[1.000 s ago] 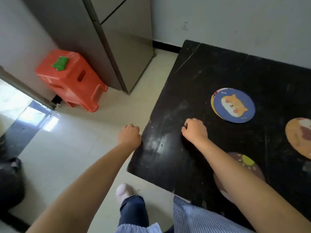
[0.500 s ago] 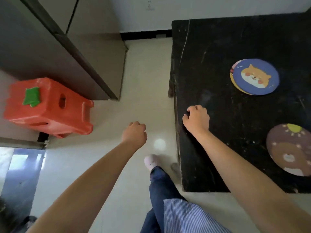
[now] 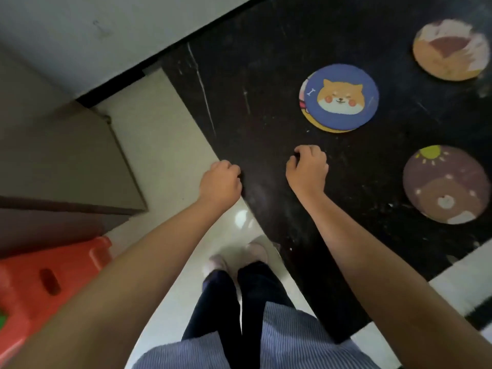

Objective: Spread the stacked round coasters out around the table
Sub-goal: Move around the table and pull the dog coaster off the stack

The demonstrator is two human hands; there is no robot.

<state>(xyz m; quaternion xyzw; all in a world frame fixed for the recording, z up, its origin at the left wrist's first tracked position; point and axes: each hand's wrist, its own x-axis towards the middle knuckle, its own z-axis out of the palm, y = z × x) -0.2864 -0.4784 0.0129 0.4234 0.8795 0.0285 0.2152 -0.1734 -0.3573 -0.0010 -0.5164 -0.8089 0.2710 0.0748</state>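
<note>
A small stack of round coasters (image 3: 339,97) lies on the black table (image 3: 255,107); its top one is blue with an orange dog face, and a yellow edge shows beneath it. An orange-and-white coaster (image 3: 450,52) lies apart at the far right. A purple bear coaster (image 3: 444,185) lies alone near the right edge. My right hand (image 3: 307,169) rests on the table just in front of the stack, fingers curled, holding nothing. My left hand (image 3: 220,183) is curled in a fist at the table's left edge, empty.
An orange plastic stool (image 3: 45,283) stands on the pale floor at the lower left. A grey cabinet (image 3: 61,166) fills the left side by the wall. My legs and feet (image 3: 237,265) stand beside the table's near corner.
The view has swung and moved closer to the table. My left hand has moved right, up to the table's edge. My right hand now lies nearer the stack. A third coaster has come into view.
</note>
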